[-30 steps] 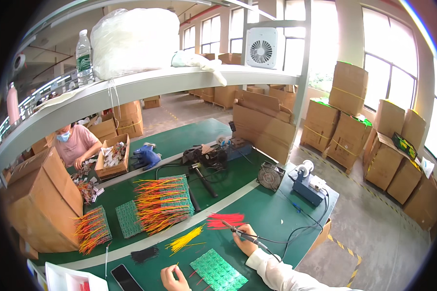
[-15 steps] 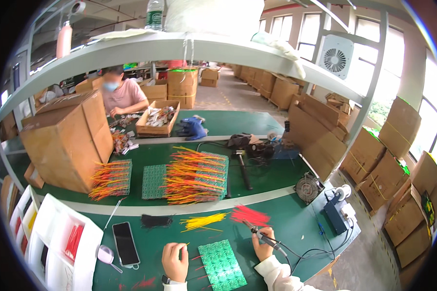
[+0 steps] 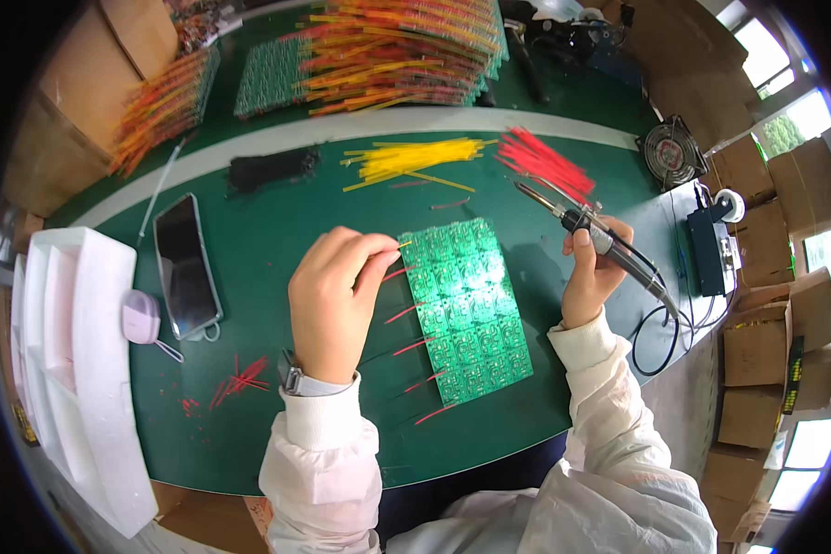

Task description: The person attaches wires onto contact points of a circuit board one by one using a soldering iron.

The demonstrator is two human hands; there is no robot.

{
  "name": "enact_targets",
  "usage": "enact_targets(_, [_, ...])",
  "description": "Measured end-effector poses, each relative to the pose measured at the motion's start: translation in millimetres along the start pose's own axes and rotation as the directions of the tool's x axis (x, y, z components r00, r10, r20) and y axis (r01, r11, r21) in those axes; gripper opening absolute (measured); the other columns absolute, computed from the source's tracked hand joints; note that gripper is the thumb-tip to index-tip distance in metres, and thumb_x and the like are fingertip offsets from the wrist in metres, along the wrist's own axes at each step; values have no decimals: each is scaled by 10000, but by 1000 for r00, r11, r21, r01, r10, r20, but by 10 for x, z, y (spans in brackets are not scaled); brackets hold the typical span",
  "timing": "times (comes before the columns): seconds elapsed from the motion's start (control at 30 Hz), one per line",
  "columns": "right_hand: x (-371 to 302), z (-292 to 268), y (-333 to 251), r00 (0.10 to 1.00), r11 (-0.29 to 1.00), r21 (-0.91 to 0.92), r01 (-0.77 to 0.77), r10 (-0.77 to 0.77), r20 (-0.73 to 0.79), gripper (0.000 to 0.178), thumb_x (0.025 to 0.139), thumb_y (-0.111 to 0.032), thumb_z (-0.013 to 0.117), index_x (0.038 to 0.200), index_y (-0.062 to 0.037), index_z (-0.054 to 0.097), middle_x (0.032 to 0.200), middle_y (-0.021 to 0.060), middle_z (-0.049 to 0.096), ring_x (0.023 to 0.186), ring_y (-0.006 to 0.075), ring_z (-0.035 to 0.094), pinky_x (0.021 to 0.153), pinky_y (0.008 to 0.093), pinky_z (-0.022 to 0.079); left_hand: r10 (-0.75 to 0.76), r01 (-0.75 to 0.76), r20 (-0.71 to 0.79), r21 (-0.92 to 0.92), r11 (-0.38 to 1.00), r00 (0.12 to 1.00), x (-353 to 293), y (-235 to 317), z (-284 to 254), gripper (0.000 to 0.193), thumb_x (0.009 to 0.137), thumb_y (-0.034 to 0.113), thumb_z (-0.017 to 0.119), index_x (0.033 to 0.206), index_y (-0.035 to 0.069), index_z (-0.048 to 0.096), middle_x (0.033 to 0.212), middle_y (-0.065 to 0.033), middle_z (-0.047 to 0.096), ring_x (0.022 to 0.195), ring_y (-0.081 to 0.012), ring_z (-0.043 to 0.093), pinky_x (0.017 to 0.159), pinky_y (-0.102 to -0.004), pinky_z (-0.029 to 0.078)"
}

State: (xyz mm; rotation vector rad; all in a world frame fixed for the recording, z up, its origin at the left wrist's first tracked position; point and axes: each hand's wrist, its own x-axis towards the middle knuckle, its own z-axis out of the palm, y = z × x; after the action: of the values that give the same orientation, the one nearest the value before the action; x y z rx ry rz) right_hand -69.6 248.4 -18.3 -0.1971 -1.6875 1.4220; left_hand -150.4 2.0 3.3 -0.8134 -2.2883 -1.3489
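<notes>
My left hand [image 3: 331, 288] pinches a short yellow wire [image 3: 404, 244] between thumb and forefinger, at the upper left corner of a green circuit board panel [image 3: 475, 319]. Several red wires [image 3: 414, 346] stick out from the panel's left edge. In my right hand [image 3: 584, 282] is a soldering iron [image 3: 623, 258], its tip pointing up and left, above and apart from the panel. Beyond the panel lie a bundle of black wires [image 3: 272, 169], a pile of yellow wires [image 3: 411, 162] and a pile of red wires [image 3: 547, 162].
A phone [image 3: 183, 268], a lilac earphone case [image 3: 141, 317] and a white foam tray [image 3: 102, 369] stand at left. Red wire scraps [image 3: 240, 381] lie nearby. Wired panels [image 3: 406, 51] are stacked at the back. A small fan [image 3: 672, 152] and a black power box [image 3: 708, 249] sit at right.
My view has tilted down and closer to the bench. The left hand has brought the yellow wire to the panel's upper left corner. The soldering iron is still in my right hand.
</notes>
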Motion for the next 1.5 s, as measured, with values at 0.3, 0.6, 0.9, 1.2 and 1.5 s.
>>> enact_targets(0.3, [-348,48,-139,968,998,-30,52,-43,247,343,810,-154,731,952,-6,457,811,76,546,703,113,472,682,252,408,-12,9,80,32,999,997,-160,-22,102,116,773,-42,690,842,-1,607,782,-78,605,704,-206,603,628,-289,469])
enact_targets(0.6, [-285,93,-154,961,999,25,27,-33,274,360,778,-146,750,919,22,464,793,88,564,670,109,488,624,237,415,-74,93,174,-104,990,982,-101,-71,170,95,793,-37,691,858,-19,624,792,-32,601,711,-89,576,617,-208,434])
enact_targets(0.9, [-289,78,-157,943,1000,5,4,-5,334,343,760,-134,764,924,31,511,823,77,591,704,105,523,650,233,431,-17,31,207,-65,997,978,-116,-144,212,78,808,-34,669,866,-14,620,788,-29,597,703,-79,565,590,-195,401])
enact_targets(1.2, [-285,72,-146,936,1000,-30,7,4,353,369,738,-146,781,937,43,535,857,87,600,733,124,546,672,247,447,-11,19,206,-37,999,978,-115,-117,203,83,801,-36,666,859,-5,616,778,-17,589,683,-66,536,562,-192,364])
enact_targets(1.5, [-288,57,-143,930,999,-29,-12,22,366,353,732,-120,779,940,52,551,871,91,600,746,127,551,680,249,451,-7,9,210,-10,1000,978,-119,-126,229,104,788,-64,658,855,-12,597,789,-27,589,726,-83,580,616,-195,414])
